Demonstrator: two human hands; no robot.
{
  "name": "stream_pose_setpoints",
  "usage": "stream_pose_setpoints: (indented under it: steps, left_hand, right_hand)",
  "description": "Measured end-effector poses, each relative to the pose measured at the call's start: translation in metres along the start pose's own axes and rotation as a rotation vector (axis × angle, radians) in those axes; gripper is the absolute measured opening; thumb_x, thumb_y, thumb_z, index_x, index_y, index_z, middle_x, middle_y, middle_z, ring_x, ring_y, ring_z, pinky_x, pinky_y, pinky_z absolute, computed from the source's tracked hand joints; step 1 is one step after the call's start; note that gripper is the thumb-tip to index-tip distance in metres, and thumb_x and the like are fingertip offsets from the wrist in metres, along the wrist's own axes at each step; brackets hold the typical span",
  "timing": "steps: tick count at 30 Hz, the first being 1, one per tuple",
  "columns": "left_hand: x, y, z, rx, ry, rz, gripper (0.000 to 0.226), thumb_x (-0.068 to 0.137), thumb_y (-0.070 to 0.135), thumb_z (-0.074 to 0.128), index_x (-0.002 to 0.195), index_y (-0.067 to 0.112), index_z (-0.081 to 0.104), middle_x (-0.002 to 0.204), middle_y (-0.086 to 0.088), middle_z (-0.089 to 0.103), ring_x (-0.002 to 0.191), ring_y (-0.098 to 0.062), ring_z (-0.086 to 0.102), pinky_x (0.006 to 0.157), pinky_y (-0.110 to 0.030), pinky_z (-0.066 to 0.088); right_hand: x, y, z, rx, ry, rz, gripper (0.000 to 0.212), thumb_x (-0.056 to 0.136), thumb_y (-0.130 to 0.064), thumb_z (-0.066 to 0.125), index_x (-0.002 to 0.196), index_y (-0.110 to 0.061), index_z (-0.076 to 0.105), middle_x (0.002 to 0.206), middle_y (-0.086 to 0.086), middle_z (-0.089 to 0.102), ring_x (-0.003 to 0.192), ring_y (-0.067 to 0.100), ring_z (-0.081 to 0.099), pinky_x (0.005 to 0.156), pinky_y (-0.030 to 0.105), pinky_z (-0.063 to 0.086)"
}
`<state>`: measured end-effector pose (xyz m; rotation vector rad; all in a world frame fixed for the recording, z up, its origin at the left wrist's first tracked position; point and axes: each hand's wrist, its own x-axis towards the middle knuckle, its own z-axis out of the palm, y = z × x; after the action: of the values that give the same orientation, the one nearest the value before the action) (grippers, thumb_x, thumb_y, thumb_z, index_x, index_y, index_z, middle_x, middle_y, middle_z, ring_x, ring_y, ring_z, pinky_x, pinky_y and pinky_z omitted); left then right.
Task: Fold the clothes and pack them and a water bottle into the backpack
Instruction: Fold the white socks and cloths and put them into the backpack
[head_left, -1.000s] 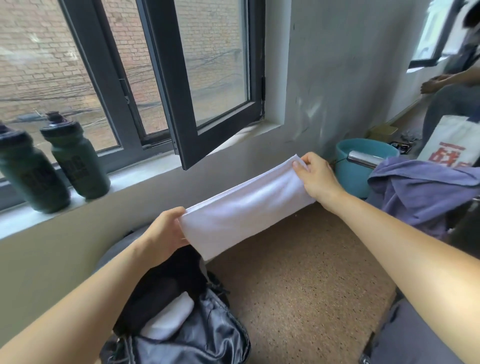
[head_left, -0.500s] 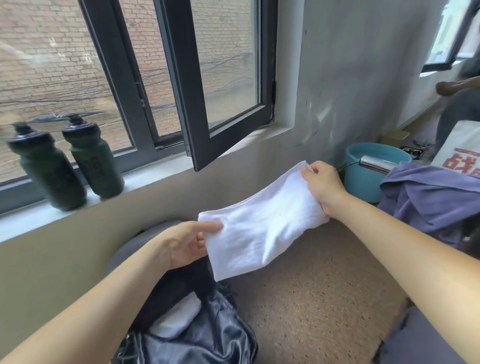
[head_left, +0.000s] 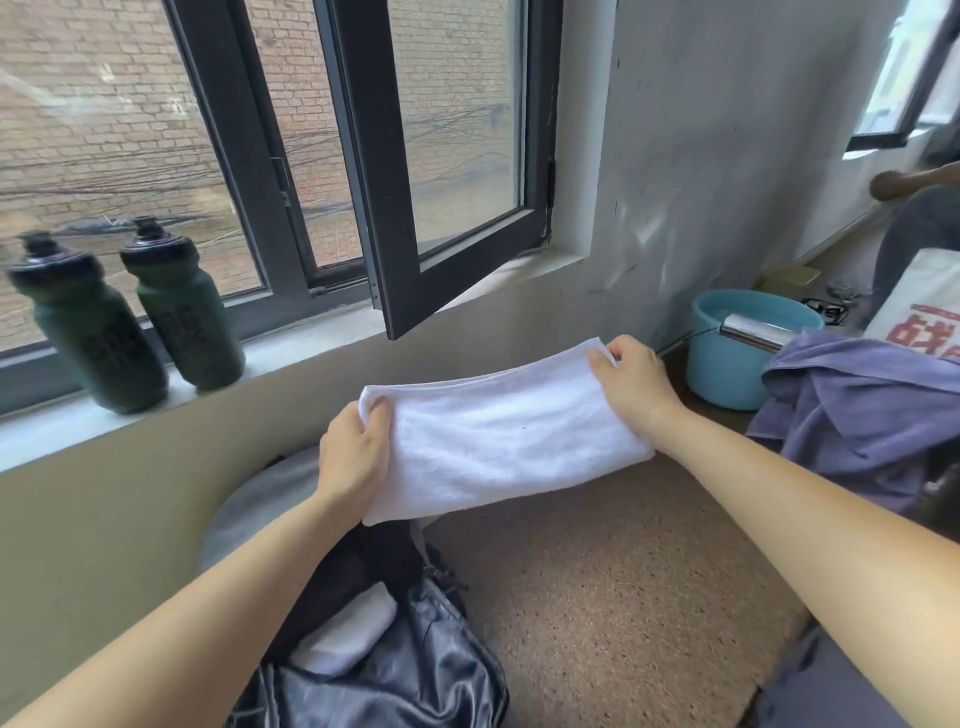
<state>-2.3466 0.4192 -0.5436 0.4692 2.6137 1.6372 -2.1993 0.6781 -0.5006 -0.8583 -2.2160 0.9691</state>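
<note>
**Towel mid-fold, bag partly packed**

Left hand is gripping the left end of the white towel, with fingers curled round the edge. Right hand is pinching the right end. The towel is hanging in the air between them, already doubled into a long strip, just above the open backpack, which is sitting on the floor by the wall. One folded white piece is lying inside the backpack.

My read on what's left:
- finishing this fold and stowing the towel
- folding the purple garment, which is lying crumpled at the right
- packing one of the dark green bottles, which are standing side by side at the left end of the window sill

I'm calling it roughly a third done.
</note>
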Motion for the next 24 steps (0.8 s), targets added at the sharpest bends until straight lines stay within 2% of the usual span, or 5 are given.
stream_pose_setpoints:
  steps: [9,13,17,21,24]
  left_hand:
    - [-0.023,0.041,0.001,-0.263,-0.181,-0.176,0.028,0.090,0.036,0.051,0.092,0.018,0.073,0.095,-0.003,0.076,0.088,-0.025,0.069,0.083,-0.039,0.056]
    - [-0.042,0.050,0.009,-0.225,-0.275,-0.098,0.034,0.084,0.038,0.050,0.086,0.005,0.055,0.076,0.003,0.054,0.073,-0.018,0.051,0.069,-0.034,0.042]
    - [-0.056,0.057,0.017,-0.305,-0.322,-0.043,0.034,0.091,0.032,0.055,0.059,0.028,0.046,0.064,0.014,0.046,0.065,-0.013,0.047,0.063,-0.030,0.039]
    - [-0.068,0.063,0.018,-0.445,-0.491,-0.097,0.043,0.093,0.058,0.054,0.110,0.021,0.068,0.103,-0.003,0.071,0.085,-0.016,0.073,0.069,-0.035,0.059]
    - [-0.067,0.067,0.010,-0.544,-0.577,-0.154,0.055,0.103,0.060,0.040,0.109,0.014,0.070,0.094,-0.009,0.066,0.076,-0.018,0.070,0.067,-0.033,0.057]
  right_hand:
    - [-0.028,-0.027,0.024,0.422,-0.256,0.228,0.029,0.098,-0.025,0.059,0.075,-0.014,0.046,0.074,0.008,0.042,0.069,0.021,0.044,0.063,0.031,0.034]
    - [-0.048,-0.047,0.032,0.570,-0.349,0.243,0.024,0.100,-0.025,0.059,0.083,-0.010,0.053,0.080,0.010,0.052,0.076,0.024,0.052,0.070,0.034,0.041]
    - [-0.066,-0.058,0.037,0.639,-0.424,0.215,0.025,0.103,-0.026,0.057,0.087,-0.007,0.057,0.080,0.012,0.057,0.074,0.024,0.057,0.068,0.036,0.046]
    - [-0.079,-0.059,0.045,0.585,-0.508,0.154,0.039,0.103,-0.042,0.055,0.111,-0.004,0.062,0.098,0.010,0.070,0.094,0.022,0.069,0.085,0.039,0.055]
    - [-0.079,-0.058,0.041,0.604,-0.569,0.144,0.060,0.088,-0.061,0.067,0.122,-0.012,0.058,0.115,0.009,0.071,0.104,0.021,0.073,0.090,0.040,0.061]
